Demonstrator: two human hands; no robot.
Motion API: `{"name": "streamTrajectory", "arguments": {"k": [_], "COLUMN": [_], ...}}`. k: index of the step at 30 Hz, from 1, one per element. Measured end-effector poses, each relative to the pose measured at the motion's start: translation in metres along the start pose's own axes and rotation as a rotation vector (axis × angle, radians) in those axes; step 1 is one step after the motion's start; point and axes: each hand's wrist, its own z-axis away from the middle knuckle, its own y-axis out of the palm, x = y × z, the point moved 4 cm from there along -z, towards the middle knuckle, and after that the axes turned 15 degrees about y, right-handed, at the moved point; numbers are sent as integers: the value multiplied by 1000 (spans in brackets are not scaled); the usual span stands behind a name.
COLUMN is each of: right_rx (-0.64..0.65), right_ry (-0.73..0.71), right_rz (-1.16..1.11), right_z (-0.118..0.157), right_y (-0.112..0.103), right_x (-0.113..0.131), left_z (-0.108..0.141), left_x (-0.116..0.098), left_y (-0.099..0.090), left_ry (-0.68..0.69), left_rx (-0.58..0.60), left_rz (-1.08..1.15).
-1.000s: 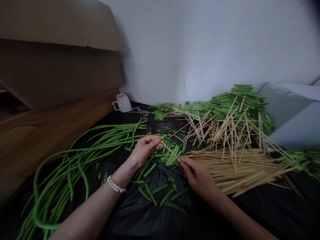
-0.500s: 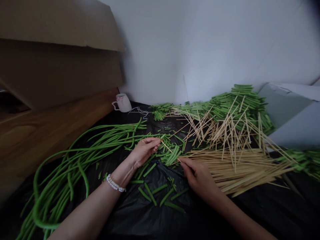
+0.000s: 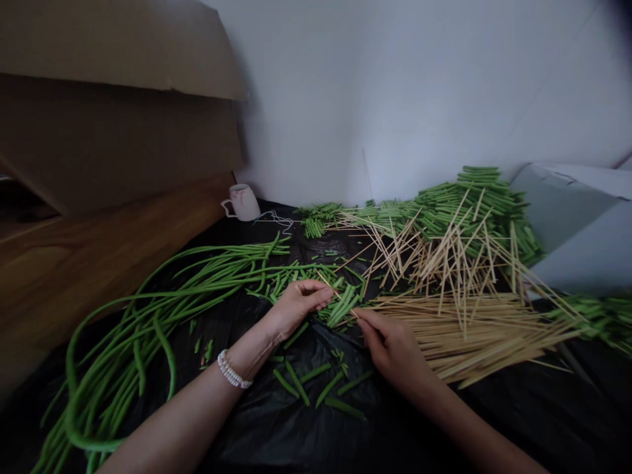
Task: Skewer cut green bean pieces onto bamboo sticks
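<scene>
A thin bamboo skewer [image 3: 324, 280] slants between my hands, its far tip sticking out past the left fingers. My left hand [image 3: 302, 306], with a white beaded bracelet on the wrist, pinches at the skewer between thumb and fingers. Whether a piece of bean is also in that pinch is hidden. My right hand [image 3: 388, 339] grips the skewer's near end between thumb and forefinger. Under and just beyond the hands lies a heap of cut green bean pieces [image 3: 342, 306]. More loose cut pieces [image 3: 326, 388] are scattered nearer to me on black plastic sheeting [image 3: 286, 434].
Long uncut beans [image 3: 143, 309] lie at the left. Loose skewers [image 3: 459, 336] spread at the right, with stacked rows of beans [image 3: 474, 204] behind. A white mug [image 3: 243, 203] stands near the wall, below a cardboard box [image 3: 123, 125]. A pale box [image 3: 577, 224] is at the right.
My left hand has slid right and slightly toward me along the skewer, closer to my right hand. The skewer's far tip now shows beyond it. The right hand has barely moved.
</scene>
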Motion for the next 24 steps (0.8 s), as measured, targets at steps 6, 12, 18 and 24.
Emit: {"name": "streamTrajectory", "arguments": {"k": [6, 12, 18, 24], "right_rx": [15, 73, 96, 115], "right_ry": [0, 2, -7, -3], "right_rz": [-22, -65, -92, -110], "right_z": [1, 2, 3, 2], "right_y": [2, 5, 2, 2], "right_x": [2, 4, 10, 12], "left_z": [7, 10, 10, 12], "left_x": [0, 8, 3, -1], "left_y": [18, 20, 19, 20], "left_ry": [61, 23, 27, -22], "left_rx": [233, 295, 325, 371], "left_rz": [-21, -86, -150, -127]}}
